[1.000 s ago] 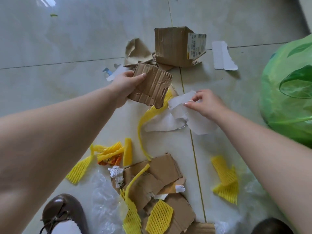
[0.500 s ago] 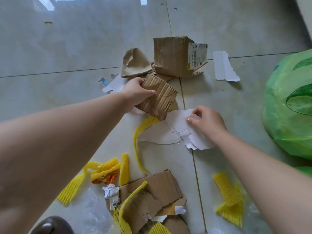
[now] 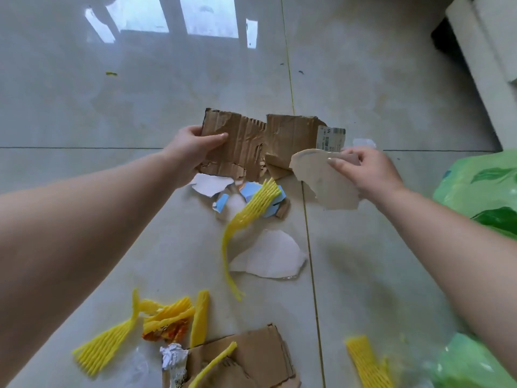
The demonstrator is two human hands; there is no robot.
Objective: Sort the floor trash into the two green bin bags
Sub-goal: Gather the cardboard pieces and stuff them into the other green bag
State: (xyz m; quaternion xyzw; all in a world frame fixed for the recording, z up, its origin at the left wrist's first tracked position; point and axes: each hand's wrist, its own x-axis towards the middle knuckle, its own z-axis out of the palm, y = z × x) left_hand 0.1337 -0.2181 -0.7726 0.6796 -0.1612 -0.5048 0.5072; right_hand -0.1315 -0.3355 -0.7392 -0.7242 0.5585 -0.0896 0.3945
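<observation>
Hands: my left hand (image 3: 193,148) grips torn brown corrugated cardboard (image 3: 237,147); my right hand (image 3: 363,172) pinches a torn white paper sheet (image 3: 327,186). Green bin bag (image 3: 481,197) at three o'clock. Thin paper may tear or slip free.

Probably a home, glossy tiled floor (image 3: 363,79), white furniture edge (image 3: 486,46)

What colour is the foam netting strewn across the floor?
Yellow foam netting, clearest in the head view.

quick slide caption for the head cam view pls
Left hand holds torn brown corrugated cardboard, right hand a torn pale paper piece, above the littered floor.
</observation>
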